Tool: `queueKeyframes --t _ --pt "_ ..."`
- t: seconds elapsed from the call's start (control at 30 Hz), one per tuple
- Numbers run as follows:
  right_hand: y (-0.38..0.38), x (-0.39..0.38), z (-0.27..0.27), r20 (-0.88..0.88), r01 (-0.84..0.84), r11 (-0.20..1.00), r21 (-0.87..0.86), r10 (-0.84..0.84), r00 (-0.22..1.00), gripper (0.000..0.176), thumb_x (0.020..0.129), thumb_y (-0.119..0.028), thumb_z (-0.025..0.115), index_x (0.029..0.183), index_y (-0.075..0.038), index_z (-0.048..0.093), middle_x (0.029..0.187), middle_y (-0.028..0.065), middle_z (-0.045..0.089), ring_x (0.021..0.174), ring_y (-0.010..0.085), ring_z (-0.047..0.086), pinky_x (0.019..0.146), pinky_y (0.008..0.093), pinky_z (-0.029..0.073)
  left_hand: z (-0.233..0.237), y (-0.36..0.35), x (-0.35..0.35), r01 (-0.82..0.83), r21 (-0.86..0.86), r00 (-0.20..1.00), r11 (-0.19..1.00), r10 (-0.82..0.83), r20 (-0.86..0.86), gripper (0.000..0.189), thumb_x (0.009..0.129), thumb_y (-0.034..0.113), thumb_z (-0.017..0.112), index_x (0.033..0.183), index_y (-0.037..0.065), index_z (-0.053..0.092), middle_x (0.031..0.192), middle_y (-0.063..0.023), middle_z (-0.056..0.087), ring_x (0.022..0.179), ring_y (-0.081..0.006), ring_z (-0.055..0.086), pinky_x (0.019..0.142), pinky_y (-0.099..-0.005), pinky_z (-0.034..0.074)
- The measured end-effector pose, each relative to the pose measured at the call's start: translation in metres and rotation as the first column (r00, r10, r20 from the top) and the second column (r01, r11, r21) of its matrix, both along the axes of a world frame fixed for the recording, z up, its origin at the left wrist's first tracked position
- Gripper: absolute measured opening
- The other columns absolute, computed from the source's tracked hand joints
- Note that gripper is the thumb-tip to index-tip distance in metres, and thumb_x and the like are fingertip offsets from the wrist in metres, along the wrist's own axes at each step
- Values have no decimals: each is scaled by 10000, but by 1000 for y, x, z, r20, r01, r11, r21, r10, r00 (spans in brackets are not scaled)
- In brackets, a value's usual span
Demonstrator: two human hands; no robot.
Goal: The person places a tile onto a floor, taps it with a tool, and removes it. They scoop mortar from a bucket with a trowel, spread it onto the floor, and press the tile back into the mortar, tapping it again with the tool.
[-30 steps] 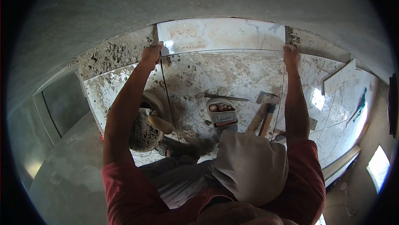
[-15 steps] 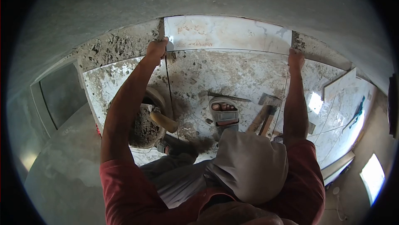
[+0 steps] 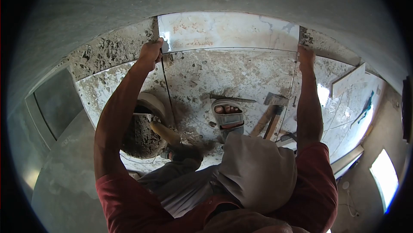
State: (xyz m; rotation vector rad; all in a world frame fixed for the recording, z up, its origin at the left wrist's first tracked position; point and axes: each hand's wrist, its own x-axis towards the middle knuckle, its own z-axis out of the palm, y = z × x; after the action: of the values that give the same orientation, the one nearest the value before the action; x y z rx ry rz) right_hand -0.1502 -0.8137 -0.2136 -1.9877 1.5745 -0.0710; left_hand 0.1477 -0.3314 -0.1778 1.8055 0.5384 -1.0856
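A long white marbled tile point(image 3: 232, 30) with brownish stains lies along the foot of the wall. My left hand point(image 3: 151, 52) grips its near left corner, fingers curled at the edge. At the near right corner my right hand point(image 3: 306, 55) is closed on the same tile. Rough grey mortar point(image 3: 107, 52) shows to the left of the tile, and more of it point(image 3: 327, 48) to the right. The tile's near edge runs along the dirty floor tiles point(image 3: 189, 76).
A bucket of mortar point(image 3: 144, 140) with a trowel point(image 3: 165, 133) stands below my left arm. A hammer point(image 3: 273, 114) and a thin rod point(image 3: 232, 98) lie near my sandalled foot point(image 3: 228, 114). A tile piece point(image 3: 348, 80) rests at the right.
The view has shifted slightly, so the floor and bucket appear a little further left. Both hands keep their hold on the tile's ends.
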Motion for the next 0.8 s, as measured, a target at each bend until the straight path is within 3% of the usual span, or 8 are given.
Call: queueKeyframes --t 0.17,0.23,0.33,0.47,0.53,0.63,0.67,0.8 --pt "2 2 8 -9 52 997 60 -52 999 359 758 -322 655 971 -35 685 867 157 678 817 261 635 744 378 461 0 1 2 -16 -18 1000 1000 15 -19 260 915 270 548 785 45 526 538 -18 431 411 -124 377 389 -294 291" --pt "12 10 18 153 80 994 76 -90 984 199 764 -189 694 865 -18 679 670 6 567 484 85 416 421 268 304 5 0 2 11 -54 1000 999 -12 -25 251 916 269 549 810 41 529 555 -14 430 430 -118 376 400 -290 294" --pt "18 12 27 233 145 963 226 -198 952 174 762 -183 695 842 -30 674 673 5 565 471 86 410 412 266 297 9 0 0 12 -65 1000 998 -14 -26 293 931 289 527 721 91 474 544 0 407 427 -103 349 407 -266 269" --pt "10 5 18 249 125 985 118 -151 957 180 759 -178 699 864 -35 665 696 -5 557 509 84 430 430 267 310 12 3 3 59 -107 998 992 -61 -15 291 933 297 521 736 86 479 541 -2 405 419 -103 341 403 -259 266" --pt "13 8 29 261 197 924 328 -289 921 267 767 -227 703 952 -44 647 767 -3 547 610 98 463 503 265 379 22 8 4 96 -137 995 986 -95 14 311 929 324 522 744 78 479 542 -3 406 416 -107 344 398 -264 275" --pt "30 19 49 325 257 931 259 -334 885 379 802 -332 681 988 -4 647 903 74 623 770 184 562 592 324 461 38 8 7 120 -107 993 987 -117 35 328 923 337 530 742 68 482 541 -9 418 413 -110 356 387 -271 276" --pt "15 13 33 220 242 937 253 -299 928 376 809 -327 670 1012 -13 633 865 42 596 742 159 537 576 317 453 32 9 8 190 -102 980 977 -183 74 338 922 346 530 745 61 481 540 -13 421 413 -113 370 379 -276 281" --pt "27 13 45 338 61 918 393 -206 918 276 827 -288 652 935 -36 630 653 -26 460 557 88 420 512 263 389 28 3 0 216 -67 976 974 -213 51 321 925 342 520 777 59 486 547 -14 409 418 -117 379 379 -276 285"
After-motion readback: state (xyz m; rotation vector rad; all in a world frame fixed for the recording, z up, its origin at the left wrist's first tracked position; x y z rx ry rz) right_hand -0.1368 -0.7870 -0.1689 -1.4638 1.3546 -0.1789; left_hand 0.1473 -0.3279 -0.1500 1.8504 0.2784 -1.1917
